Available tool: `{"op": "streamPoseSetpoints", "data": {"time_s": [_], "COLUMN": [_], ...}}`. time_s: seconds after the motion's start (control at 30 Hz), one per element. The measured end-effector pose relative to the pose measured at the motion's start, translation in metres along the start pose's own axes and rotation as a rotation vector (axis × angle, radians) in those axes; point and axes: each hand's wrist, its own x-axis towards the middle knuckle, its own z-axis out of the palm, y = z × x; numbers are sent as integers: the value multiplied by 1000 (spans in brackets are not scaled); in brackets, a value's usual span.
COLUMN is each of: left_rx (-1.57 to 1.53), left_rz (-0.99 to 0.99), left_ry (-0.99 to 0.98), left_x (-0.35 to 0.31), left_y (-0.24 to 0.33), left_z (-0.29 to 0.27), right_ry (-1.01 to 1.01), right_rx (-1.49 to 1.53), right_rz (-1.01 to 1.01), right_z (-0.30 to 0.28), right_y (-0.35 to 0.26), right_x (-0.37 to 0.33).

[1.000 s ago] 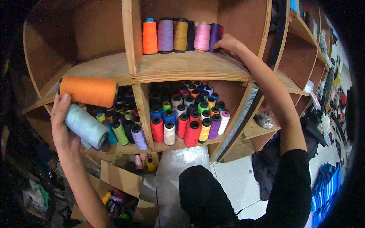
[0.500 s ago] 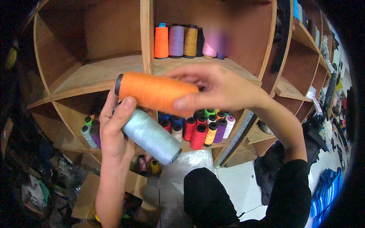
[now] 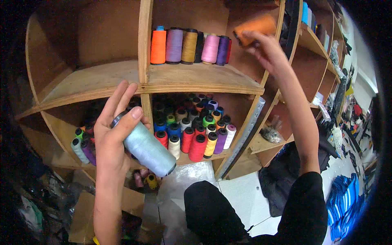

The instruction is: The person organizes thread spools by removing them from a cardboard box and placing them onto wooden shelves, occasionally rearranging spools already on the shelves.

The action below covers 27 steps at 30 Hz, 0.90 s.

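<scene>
A light blue thread spool (image 3: 148,143) lies tilted in my left hand (image 3: 116,132), gripped near its black end by the thumb while two fingers point up. My right hand (image 3: 267,51) is raised at the upper right, closed round an orange thread spool (image 3: 259,28) that is slightly blurred. That spool is held sideways in front of the upper compartment's right wall. Left of it, a row of upright spools stands on the upper shelf (image 3: 200,77): bright orange (image 3: 158,47), lilac (image 3: 174,45), golden brown (image 3: 189,47), black, pink (image 3: 210,49), dark purple (image 3: 222,50) and a sliver of red.
Many coloured spools (image 3: 197,148) crowd the lower compartment, with a few more at its left. A metal ruler (image 3: 247,130) leans along the shelf's right side. Below lie a cardboard box (image 3: 81,216), dark cloth (image 3: 273,188) and blue striped fabric (image 3: 343,204).
My right hand has carried the orange spool away from the left hand, up and to the right. The light blue spool stays in my left hand, whose fingers have loosened upward.
</scene>
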Motion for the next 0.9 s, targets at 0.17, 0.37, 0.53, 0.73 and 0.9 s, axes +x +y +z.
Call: {"op": "streamPoseSetpoints", "data": {"time_s": [0.17, 0.37, 0.53, 0.73, 0.9], "left_rx": [37, 82, 72, 75, 79], "left_rz": [24, 62, 89, 115, 128], "left_ry": [10, 2, -4, -3, 11], "left_x": [-1, -3, -5, -4, -1], "left_y": [4, 14, 21, 25, 22], "left_z": [4, 3, -1, -6, -12], "right_ry": [95, 116, 181, 174, 89], "right_rx": [-992, -1470, -1363, -1440, -1433], "right_rz": [-36, -71, -73, -125, -101], "right_z": [-21, -7, 0, 0, -8], "right_y": [46, 72, 89, 105, 110], "right_x": [39, 67, 73, 80, 85]}}
